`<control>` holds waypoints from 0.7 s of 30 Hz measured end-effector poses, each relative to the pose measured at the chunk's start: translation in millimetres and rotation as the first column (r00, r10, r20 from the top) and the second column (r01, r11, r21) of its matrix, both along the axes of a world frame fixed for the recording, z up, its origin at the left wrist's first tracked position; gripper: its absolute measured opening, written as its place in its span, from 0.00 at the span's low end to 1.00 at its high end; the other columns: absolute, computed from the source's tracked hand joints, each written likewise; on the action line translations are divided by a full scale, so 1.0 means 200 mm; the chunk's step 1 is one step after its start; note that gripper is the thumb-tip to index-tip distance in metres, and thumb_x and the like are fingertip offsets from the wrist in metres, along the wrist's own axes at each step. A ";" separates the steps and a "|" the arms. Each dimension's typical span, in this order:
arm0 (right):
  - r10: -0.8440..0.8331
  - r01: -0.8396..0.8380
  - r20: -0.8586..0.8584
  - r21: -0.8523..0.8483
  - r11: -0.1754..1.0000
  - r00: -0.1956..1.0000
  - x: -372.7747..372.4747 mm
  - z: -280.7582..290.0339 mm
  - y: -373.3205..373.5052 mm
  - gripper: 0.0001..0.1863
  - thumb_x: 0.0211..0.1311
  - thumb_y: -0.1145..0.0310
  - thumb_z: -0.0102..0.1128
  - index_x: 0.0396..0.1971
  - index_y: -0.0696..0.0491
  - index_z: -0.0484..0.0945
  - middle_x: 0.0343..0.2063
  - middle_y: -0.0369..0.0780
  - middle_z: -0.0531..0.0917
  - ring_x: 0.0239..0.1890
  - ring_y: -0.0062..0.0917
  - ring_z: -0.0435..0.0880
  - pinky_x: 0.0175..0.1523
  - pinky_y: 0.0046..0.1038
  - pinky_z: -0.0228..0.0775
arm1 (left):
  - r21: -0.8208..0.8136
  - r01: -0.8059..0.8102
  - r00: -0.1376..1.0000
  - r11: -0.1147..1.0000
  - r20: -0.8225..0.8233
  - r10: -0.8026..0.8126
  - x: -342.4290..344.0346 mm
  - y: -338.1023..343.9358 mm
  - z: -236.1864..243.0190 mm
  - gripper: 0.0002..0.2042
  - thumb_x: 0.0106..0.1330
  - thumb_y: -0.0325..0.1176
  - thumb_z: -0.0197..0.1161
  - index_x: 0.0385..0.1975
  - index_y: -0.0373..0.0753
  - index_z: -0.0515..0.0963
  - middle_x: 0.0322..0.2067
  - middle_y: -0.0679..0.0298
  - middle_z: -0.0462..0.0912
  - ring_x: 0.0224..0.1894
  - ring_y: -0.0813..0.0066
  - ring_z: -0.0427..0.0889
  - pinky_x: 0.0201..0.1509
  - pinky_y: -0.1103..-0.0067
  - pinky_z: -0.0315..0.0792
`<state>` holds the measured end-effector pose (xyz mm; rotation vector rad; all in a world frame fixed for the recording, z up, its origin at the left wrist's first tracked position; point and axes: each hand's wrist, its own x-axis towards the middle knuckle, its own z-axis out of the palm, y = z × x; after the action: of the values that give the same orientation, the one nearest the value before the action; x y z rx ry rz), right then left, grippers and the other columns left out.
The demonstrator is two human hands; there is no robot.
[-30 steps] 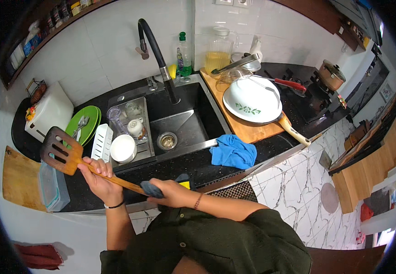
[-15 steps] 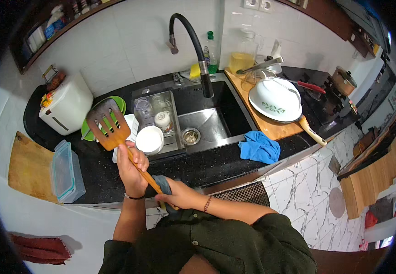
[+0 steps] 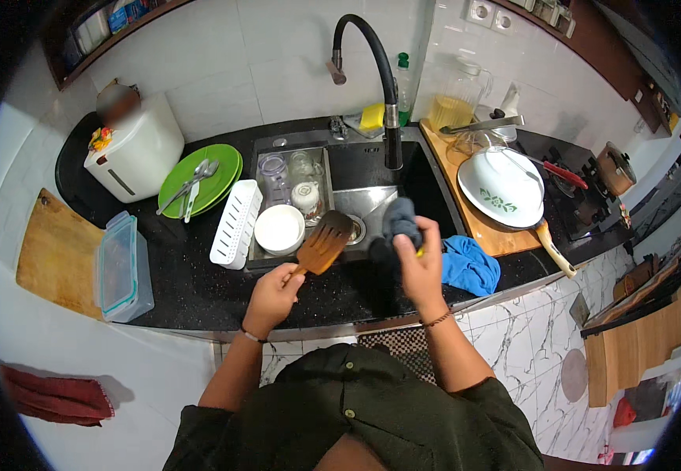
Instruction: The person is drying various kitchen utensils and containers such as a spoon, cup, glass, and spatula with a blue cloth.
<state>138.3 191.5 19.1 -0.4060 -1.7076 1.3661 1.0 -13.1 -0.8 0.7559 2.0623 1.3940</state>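
Note:
My left hand (image 3: pixel 274 297) is closed around the handle of a wooden slotted spatula (image 3: pixel 325 245). The spatula's dark-tipped head points away, over the front edge of the sink. In my right hand (image 3: pixel 423 259) is a bunched dark grey cloth (image 3: pixel 402 224), held up near the sink's right front corner, with a bit of yellow by the fingers. Beside that hand, a crumpled blue cloth (image 3: pixel 470 265) lies on the black counter. A white bowl (image 3: pixel 280 229) sits in the metal drying tray (image 3: pixel 327 169), just beyond my left hand.
Left of the sink are a white slotted basket (image 3: pixel 237 225), green plates (image 3: pixel 227 169) with cutlery, and a clear lidded box (image 3: pixel 125 271). A black faucet (image 3: pixel 391 118) arches over the sink (image 3: pixel 435 196). On the right, a wooden board (image 3: pixel 505 246) bears an upturned white pan (image 3: pixel 501 188).
The spatula has swung down and right, from raised at the left to low by the sink. My right hand has left its handle and moved right and forward with the grey cloth.

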 end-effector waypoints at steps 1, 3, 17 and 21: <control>0.018 -0.034 0.126 0.125 0.992 0.992 0.00 0.05 -0.06 0.16 0.56 0.69 0.57 0.43 0.57 0.69 0.38 0.43 0.76 0.40 0.24 0.75 0.46 0.25 0.66 | 0.000 -0.011 1.000 1.000 0.005 0.011 0.02 0.00 -0.02 0.11 0.61 0.33 0.56 0.39 0.34 0.74 0.21 0.65 0.74 0.24 0.78 0.74 0.30 0.81 0.69; 0.089 -0.168 0.175 0.510 0.844 0.981 -0.06 0.05 -0.15 0.14 0.53 0.70 0.60 0.40 0.55 0.72 0.38 0.41 0.75 0.39 0.28 0.75 0.46 0.27 0.66 | 0.011 0.035 0.895 0.999 -0.444 -0.027 0.05 0.04 -0.05 0.11 0.59 0.32 0.56 0.39 0.34 0.74 0.25 0.55 0.77 0.28 0.59 0.77 0.33 0.72 0.70; -0.162 -0.084 0.246 0.754 0.651 0.955 -0.14 -0.12 -0.14 0.11 0.42 0.70 0.63 0.29 0.52 0.75 0.29 0.39 0.75 0.33 0.32 0.75 0.34 0.31 0.68 | -0.121 0.001 0.838 0.993 -0.542 -0.067 0.18 -0.03 -0.02 0.12 0.56 0.30 0.58 0.40 0.33 0.75 0.28 0.52 0.75 0.33 0.52 0.75 0.35 0.69 0.69; 0.016 -0.223 0.254 0.814 0.537 0.967 -0.15 -0.18 -0.23 0.13 0.40 0.69 0.63 0.30 0.51 0.75 0.26 0.38 0.75 0.31 0.32 0.76 0.34 0.30 0.69 | -0.184 0.019 0.822 0.983 -0.556 -0.120 0.17 -0.03 0.03 0.12 0.56 0.30 0.58 0.40 0.34 0.75 0.28 0.52 0.75 0.33 0.51 0.75 0.35 0.69 0.69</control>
<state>108.0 144.8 -16.0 0.1444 -2.3835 0.4244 35.6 -19.4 4.4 1.2752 2.5245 1.0025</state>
